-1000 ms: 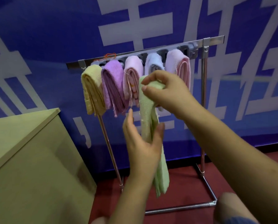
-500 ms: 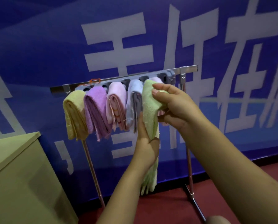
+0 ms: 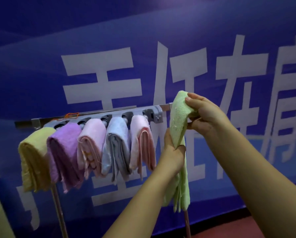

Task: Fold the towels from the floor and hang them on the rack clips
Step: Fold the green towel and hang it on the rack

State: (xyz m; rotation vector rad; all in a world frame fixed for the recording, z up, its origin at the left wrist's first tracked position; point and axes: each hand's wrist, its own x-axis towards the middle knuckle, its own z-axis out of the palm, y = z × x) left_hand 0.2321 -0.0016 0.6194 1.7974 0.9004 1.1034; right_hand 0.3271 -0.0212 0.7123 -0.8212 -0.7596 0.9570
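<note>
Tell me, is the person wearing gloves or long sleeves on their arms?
No. Both arms are bare as far as the picture shows. The left hand and the right hand have no gloves, rings or watch that I can see. No sleeve shows on either forearm. The fingernails look short and plain.

Five hung towels [image 3: 92, 148] crowd the rack [image 3: 95, 115] — only its right-end clip [image 3: 152, 114] stands open.
</note>
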